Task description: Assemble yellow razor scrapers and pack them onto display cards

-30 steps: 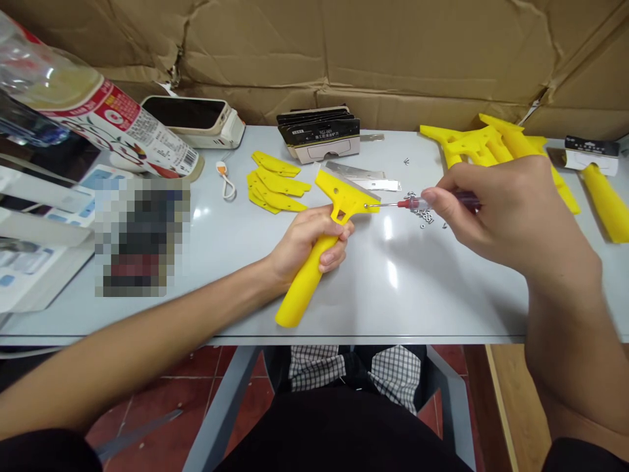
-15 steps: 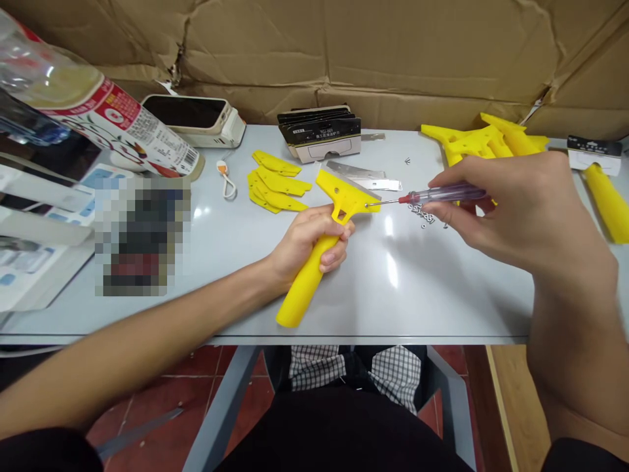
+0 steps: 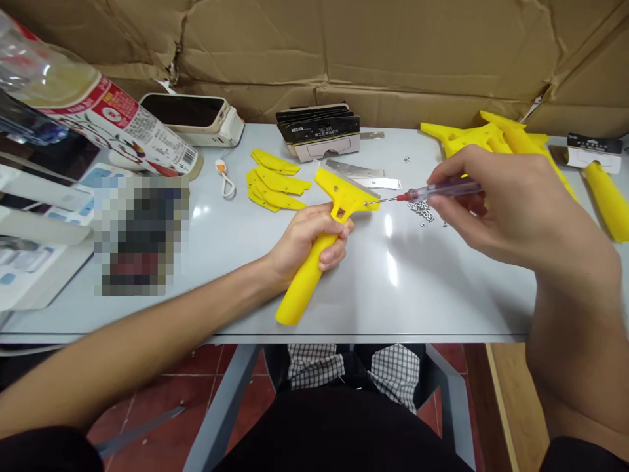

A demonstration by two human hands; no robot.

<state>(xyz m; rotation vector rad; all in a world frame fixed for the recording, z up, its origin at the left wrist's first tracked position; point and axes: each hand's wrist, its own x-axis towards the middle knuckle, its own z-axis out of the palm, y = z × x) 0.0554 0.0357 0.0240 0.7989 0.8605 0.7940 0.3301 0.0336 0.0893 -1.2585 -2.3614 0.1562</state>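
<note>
Wrapped round the neck of a yellow scraper (image 3: pixel 305 282), my left hand (image 3: pixel 314 239) is closed, with the handle slanting down toward the table's front edge. A metal blade edge shows along the scraper's wide head. My right hand (image 3: pixel 496 203) pinches a screwdriver (image 3: pixel 442 191) with a clear purplish handle and red collar. Its thin shaft points left, and the tip meets a small screw at the right end of the scraper head. Just right of the head lie a pile of small screws and nuts (image 3: pixel 420 210) and several loose metal blades (image 3: pixel 368 176).
Yellow blade covers (image 3: pixel 278 180) lie left of the scraper. Behind stands a box of black cards (image 3: pixel 319 131). More yellow scrapers (image 3: pixel 472 139) are heaped at the back right, near a carded one (image 3: pixel 607 203). A bottle (image 3: pixel 122 118), a phone (image 3: pixel 184 111) and cardboard (image 3: pixel 373 59) border the table.
My right hand has turned slightly about the screwdriver handle, its fingers shifted a little. The tip stays at the same screw, and my left hand keeps its hold.
</note>
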